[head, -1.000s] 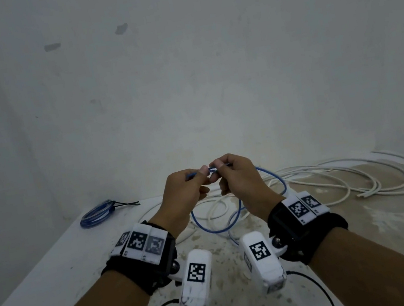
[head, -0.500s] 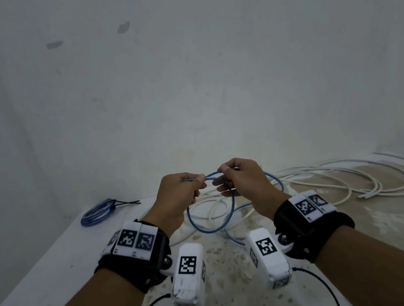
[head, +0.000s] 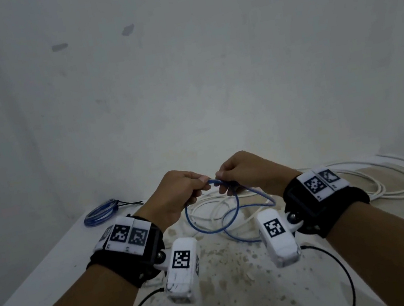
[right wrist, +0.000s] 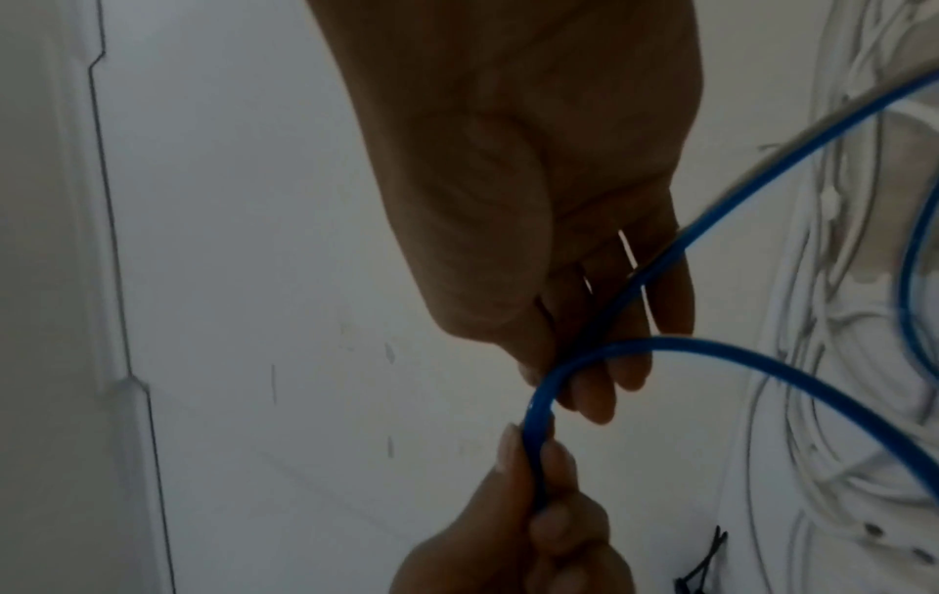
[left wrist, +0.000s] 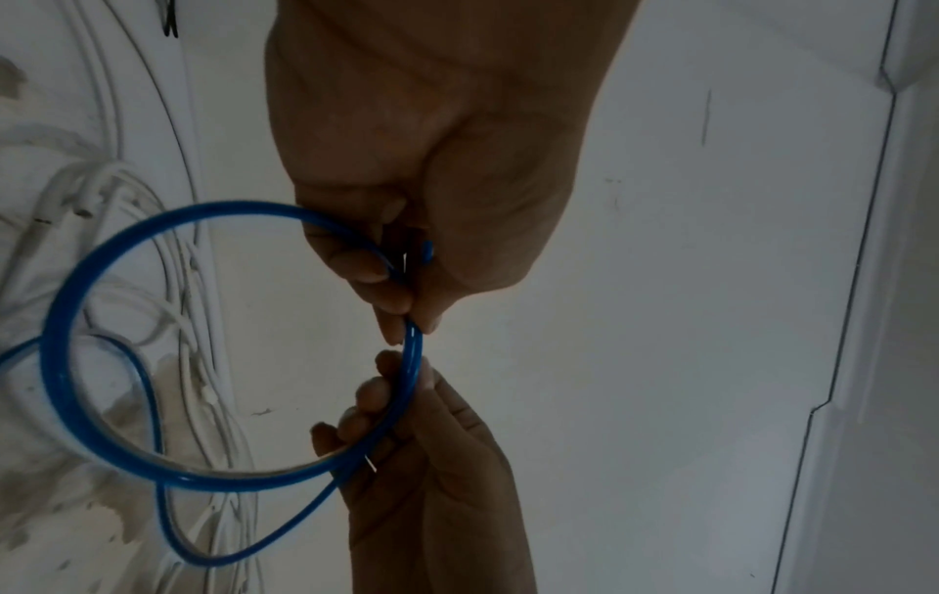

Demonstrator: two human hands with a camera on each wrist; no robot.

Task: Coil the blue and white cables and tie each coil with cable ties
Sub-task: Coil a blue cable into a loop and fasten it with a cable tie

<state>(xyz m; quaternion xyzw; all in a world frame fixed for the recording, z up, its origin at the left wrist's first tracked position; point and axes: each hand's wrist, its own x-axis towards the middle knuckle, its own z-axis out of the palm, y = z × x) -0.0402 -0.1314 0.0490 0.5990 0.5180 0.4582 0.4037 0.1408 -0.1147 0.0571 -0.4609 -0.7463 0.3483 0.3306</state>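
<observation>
A thin blue cable [head: 215, 224] hangs in loose loops between my hands above the table. My left hand [head: 202, 182] pinches it between thumb and fingers, and the cable's end pokes out by the thumb [left wrist: 428, 252]. My right hand [head: 222, 179] pinches the same cable [right wrist: 660, 345] a short way along, and the rest runs over its fingers. In the left wrist view one round loop [left wrist: 66, 321] curves out from the left hand [left wrist: 406, 289] to the right hand [left wrist: 406, 386]. The white cable [head: 386, 176] lies uncoiled on the table behind.
A second blue cable, coiled [head: 101, 214] and bound with a black tie [head: 130, 203], lies at the table's far left corner. Black cable ties [right wrist: 706, 574] lie on the table. A plain wall stands close behind. The table edge [head: 40, 262] runs along the left.
My hands have drawn slightly apart, leaving a short stretch of blue cable showing between them. The hanging blue loops have shifted and sag lower toward the table.
</observation>
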